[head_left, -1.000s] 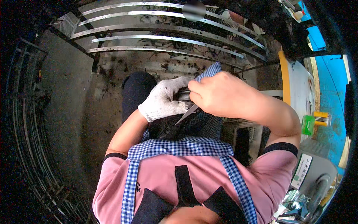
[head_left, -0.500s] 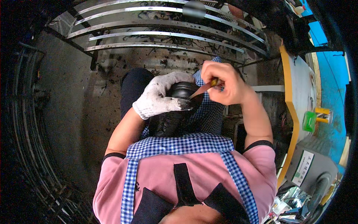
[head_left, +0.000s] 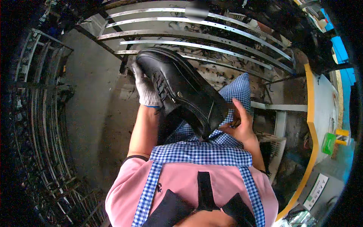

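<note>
A black lace-up shoe (head_left: 177,81) lies slantwise above my lap, its toe at the far left and its heel near my right hand. My left hand (head_left: 145,87), in a white knit glove, grips the shoe's toe end from the left, with most of its fingers hidden underneath. At the heel is my bare right hand (head_left: 242,126), its index finger raised and its thumb beside the shoe. Its other fingers curl around a dark spot, and what they hold, if anything, I cannot make out. No knife blade shows.
Ahead stands a low rack of metal bars (head_left: 200,39), with dark scraps on the floor behind it. Metal racks (head_left: 36,125) line the left. A yellow-edged table (head_left: 311,125) stands to the right, near a green container (head_left: 328,143). A blue checked apron (head_left: 200,155) covers my lap.
The shoe has turned and risen, so its side and opening now show. My right hand has moved down to the heel, and the knife it held is out of sight. The view has shifted.
</note>
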`<state>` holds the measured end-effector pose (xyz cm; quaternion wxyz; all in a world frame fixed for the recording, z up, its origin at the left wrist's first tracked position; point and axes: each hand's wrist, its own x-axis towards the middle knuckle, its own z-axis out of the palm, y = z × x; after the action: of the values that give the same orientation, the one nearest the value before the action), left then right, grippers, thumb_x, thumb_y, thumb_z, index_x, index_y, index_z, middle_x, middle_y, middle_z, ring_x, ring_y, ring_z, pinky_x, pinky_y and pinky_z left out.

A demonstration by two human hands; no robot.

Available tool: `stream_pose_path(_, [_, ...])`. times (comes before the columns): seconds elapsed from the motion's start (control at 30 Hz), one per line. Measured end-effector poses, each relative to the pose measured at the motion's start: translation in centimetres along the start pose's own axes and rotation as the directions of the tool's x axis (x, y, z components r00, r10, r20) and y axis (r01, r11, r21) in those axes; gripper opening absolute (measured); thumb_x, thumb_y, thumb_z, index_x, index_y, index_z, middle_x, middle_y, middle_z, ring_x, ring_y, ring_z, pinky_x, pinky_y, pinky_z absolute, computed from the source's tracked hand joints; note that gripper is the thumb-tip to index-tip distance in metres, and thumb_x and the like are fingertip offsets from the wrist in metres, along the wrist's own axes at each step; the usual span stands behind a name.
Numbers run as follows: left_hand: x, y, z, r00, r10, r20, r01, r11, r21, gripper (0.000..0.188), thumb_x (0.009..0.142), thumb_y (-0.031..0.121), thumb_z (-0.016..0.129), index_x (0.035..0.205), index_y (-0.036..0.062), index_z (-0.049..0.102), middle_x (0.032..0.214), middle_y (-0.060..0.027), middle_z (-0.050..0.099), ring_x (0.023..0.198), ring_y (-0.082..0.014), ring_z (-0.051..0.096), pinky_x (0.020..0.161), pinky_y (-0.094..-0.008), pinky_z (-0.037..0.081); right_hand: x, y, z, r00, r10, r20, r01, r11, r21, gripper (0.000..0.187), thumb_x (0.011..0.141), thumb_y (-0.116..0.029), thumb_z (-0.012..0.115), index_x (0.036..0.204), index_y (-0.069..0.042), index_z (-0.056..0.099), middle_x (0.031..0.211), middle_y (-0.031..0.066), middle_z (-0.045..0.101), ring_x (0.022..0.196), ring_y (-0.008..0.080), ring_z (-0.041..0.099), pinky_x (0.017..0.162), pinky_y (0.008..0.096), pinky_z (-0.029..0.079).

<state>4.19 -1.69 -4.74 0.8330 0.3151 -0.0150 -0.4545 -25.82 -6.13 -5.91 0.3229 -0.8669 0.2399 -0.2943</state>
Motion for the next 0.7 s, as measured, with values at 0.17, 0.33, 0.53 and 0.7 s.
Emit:
stream_pose_path(0.17, [-1.3,-0.7,1.2,0.993,-0.115,-0.040,0.114,0.993,-0.025,0.063,0.085,0.057,0.047,0.122,0.0052,0.049,0.119,-0.0136,0.055,0.104,-0.0294,0.056,0.092,-0.0443,0.046,-0.2,-0.8,0.3,0.984,-0.133,0.118,0.150,0.977,-0.153,0.083,0.055,-0.011,0.080,0.128,-0.005,0.041,0.100,0.0199,0.060,0.081,0.0354,0.063,0.067,0.0391,0.052])
stream_pose_path(0.33, [-0.4,-0.6,-1.5,0.980,-0.119,0.162,0.142,0.980,-0.139,0.057,0.088,0.050,0.046,0.123,0.0050,0.048,0.120,-0.0130,0.054,0.107,-0.0289,0.054,0.094,-0.0434,0.044,-0.2,-0.8,0.3,0.995,-0.058,0.087,0.061,0.998,-0.030,0.084,0.054,-0.021,0.079,0.129,-0.011,0.043,0.107,0.0183,0.057,0.084,0.0371,0.060,0.066,0.0434,0.049])
stream_pose_path(0.53, [-0.3,-0.6,-2.5,0.995,-0.095,0.041,0.094,0.996,0.010,0.048,0.091,0.041,0.046,0.123,0.0064,0.048,0.118,-0.0115,0.056,0.107,-0.0280,0.053,0.095,-0.0415,0.042,0.3,-1.7,-0.3,0.997,-0.061,0.039,0.058,0.996,0.071,0.079,0.060,-0.018,0.079,0.128,-0.005,0.042,0.117,0.0197,0.054,0.101,0.0360,0.056,0.085,0.0407,0.046])
stream_pose_path(0.7, [-0.8,-0.7,-2.7,0.968,0.012,0.252,-0.032,0.997,0.076,0.047,0.090,0.028,0.050,0.132,0.0120,0.038,0.129,-0.0111,0.044,0.116,-0.0257,0.045,0.097,-0.0402,0.039,-1.3,-0.5,0.0,0.989,0.147,0.023,-0.145,0.919,0.367,0.085,0.061,-0.017,0.081,0.131,0.000,0.037,0.130,0.0183,0.046,0.121,0.0286,0.045,0.102,0.0378,0.033])
